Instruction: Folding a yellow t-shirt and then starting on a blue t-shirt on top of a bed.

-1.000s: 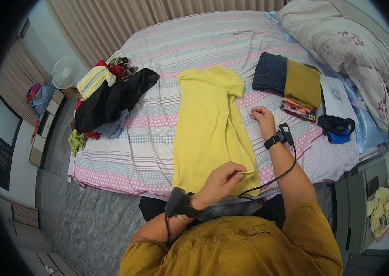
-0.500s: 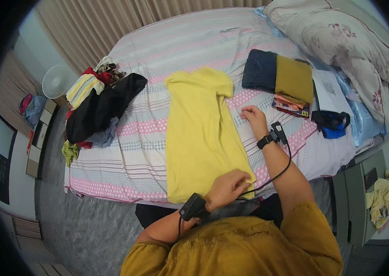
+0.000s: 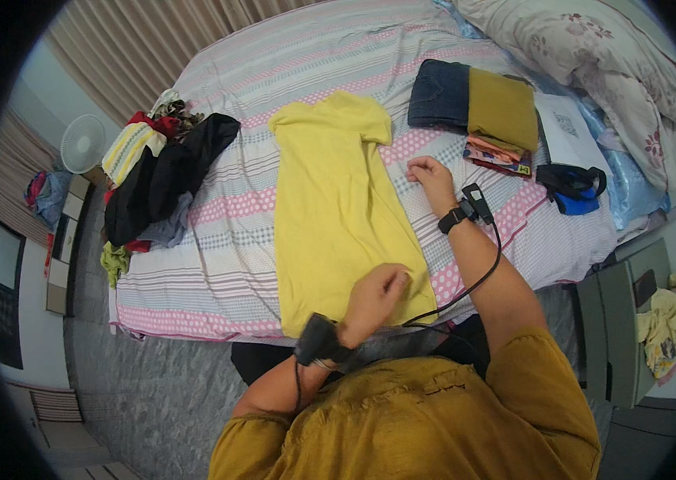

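A long yellow short-sleeved garment (image 3: 334, 208) lies spread on the bed in front of me, collar end away and hem at the near edge. My left hand (image 3: 374, 298) is over its lower part, fingers loosely bent with a gap by the thumb; no cloth shows pulled up in it. Right of the garment, over the bedsheet, my right hand (image 3: 434, 182) has half-curled fingers and holds nothing visible. Each wrist wears a black strapped device, and a black cable runs from the right one (image 3: 476, 205) across the garment's lower right corner.
A patterned sheet (image 3: 230, 276) covers the bed. Loose clothes (image 3: 162, 172) are heaped at left. Folded jeans (image 3: 440, 94) and a mustard garment (image 3: 502, 112) top a stack at right, near a white sheet (image 3: 568, 132), a black-and-blue item (image 3: 574, 190) and a floral pillow (image 3: 594, 64). A fan (image 3: 83, 144) stands beyond.
My left hand has shifted left and up from the hem, its fingers now more curled. My right hand's fingers have drawn in. The whole view has shifted slightly.
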Tool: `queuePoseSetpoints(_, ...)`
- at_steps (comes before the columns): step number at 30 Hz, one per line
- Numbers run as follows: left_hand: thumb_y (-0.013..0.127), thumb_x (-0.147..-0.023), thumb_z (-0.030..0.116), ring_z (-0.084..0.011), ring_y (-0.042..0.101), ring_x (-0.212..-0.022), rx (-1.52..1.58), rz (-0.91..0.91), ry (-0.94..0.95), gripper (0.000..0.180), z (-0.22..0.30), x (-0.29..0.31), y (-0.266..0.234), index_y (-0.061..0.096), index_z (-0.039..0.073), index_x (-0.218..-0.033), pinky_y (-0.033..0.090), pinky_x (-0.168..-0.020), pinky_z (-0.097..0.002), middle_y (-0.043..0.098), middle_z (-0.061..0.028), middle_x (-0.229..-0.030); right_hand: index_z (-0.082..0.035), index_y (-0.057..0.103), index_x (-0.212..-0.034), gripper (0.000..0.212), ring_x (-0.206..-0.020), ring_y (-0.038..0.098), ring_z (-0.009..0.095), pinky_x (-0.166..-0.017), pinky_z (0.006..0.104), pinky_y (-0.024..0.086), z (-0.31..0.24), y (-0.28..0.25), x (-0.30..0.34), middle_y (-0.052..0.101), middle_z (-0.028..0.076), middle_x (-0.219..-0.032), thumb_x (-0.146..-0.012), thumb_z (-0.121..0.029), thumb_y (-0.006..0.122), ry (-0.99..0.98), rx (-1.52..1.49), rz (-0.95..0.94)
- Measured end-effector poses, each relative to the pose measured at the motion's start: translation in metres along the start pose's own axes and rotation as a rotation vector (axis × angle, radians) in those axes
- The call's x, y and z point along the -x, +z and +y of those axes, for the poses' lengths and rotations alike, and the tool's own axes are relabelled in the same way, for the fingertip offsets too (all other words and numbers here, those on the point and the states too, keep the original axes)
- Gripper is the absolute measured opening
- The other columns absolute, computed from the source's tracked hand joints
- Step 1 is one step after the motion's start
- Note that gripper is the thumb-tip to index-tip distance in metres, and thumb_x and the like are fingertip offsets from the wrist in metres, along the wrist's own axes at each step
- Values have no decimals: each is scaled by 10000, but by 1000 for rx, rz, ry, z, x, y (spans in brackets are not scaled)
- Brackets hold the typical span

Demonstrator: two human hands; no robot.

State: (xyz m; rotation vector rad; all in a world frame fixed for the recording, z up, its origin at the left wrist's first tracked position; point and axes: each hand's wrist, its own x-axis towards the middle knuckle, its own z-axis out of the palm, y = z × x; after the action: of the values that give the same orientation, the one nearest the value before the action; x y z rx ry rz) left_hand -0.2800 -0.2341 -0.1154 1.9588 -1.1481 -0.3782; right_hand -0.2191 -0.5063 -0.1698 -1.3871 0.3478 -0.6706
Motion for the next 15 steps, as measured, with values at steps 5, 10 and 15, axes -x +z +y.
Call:
queuePoseSetpoints(5, 507, -998, 132, -61, 553, -929, 861, 164, -288, 198, -27, -6, -27, 602, 0, -1111, 450, -837, -229, 615, 29, -1003, 8, 638, -1010, 140, -746, 622, 100, -671, 220, 500, -22, -2, 10, 662, 44, -899, -889, -51, 599, 62, -3, -82)
queuePoseSetpoints(10, 525, -994, 128, -47, 544, -905, 745, 250, -226, 194, -22, -5, -45, 604, 1, -1117, 445, -822, -215, 610, 32, -982, -33, 652, -943, 114, -668, 552, 64, -583, 208, 444, -115, 12, 82, 598, -29, -778, -844, -75, 689, 107, 212, -467)
queuePoseSetpoints(15, 571, -977, 128, -39, 536, -868, 728, 271, -190, 195, -5, -6, -47, 604, -10, -1111, 436, -801, -197, 593, 40, -939, -19, 649, -855, 128, -654, 559, 90, -582, 225, 448, -148, 31, 137, 581, 5, -732, -786, -78, 738, -278, 495, -622)
